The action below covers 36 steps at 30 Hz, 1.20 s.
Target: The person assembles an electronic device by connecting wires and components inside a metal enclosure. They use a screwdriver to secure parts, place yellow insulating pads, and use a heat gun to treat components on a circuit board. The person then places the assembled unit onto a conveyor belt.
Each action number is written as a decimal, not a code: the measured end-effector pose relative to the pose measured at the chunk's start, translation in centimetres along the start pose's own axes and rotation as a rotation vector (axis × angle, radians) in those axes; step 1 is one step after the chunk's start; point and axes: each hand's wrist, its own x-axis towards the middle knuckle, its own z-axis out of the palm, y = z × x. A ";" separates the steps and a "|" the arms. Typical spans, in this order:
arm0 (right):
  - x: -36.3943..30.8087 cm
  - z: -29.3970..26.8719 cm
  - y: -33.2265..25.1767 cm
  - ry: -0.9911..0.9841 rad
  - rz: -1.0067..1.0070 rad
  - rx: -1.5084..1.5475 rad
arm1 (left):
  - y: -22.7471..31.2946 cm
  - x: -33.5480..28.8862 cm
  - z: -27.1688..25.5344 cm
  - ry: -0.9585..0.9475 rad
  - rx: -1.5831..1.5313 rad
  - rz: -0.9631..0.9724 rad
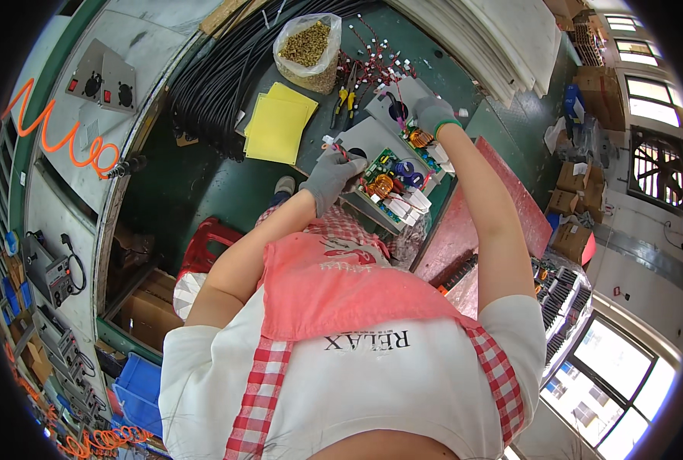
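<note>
My left hand, in a grey glove, is closed at the edge of a metal plate, on a short wire lead with a white connector that sticks up from the fingers. Close beside it is a circuit board with a copper coil, blue capacitors and green parts, set in the grey metal housing. My right hand, gloved too, reaches over a second, similar board farther back. Its fingers point down and are partly hidden, so their grip does not show. Dark wires lie near it.
Yellow sheets, yellow-handled pliers, a bag of small brass-coloured parts and a heap of wire leads lie on the green bench. Black cables are bundled left. Pale panels stack behind; a red board sits right.
</note>
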 end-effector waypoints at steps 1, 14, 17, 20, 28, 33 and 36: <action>0.1 -0.4 0.0 -0.008 -0.026 -0.025 | -0.1 -0.1 0.0 0.014 -0.003 -0.002; 2.4 0.7 2.9 -0.067 -0.195 0.352 | -0.6 0.2 -0.2 0.086 -0.050 0.005; 1.9 0.1 2.6 -0.083 -0.194 0.354 | -0.4 0.2 0.3 0.061 -0.041 0.004; 2.0 1.2 3.5 -0.060 -0.167 0.423 | 0.1 0.0 1.1 0.020 -0.049 -0.020; -2.4 1.0 2.5 0.414 -0.172 0.560 | 1.0 -0.2 1.2 -0.089 -0.568 -0.082; -12.4 -4.0 -1.7 0.341 -0.490 1.197 | 1.4 -0.3 0.7 -0.180 -0.886 -0.094; -15.6 -3.2 -4.2 0.280 -0.617 1.439 | 0.9 -0.3 0.6 -0.295 -0.966 -0.109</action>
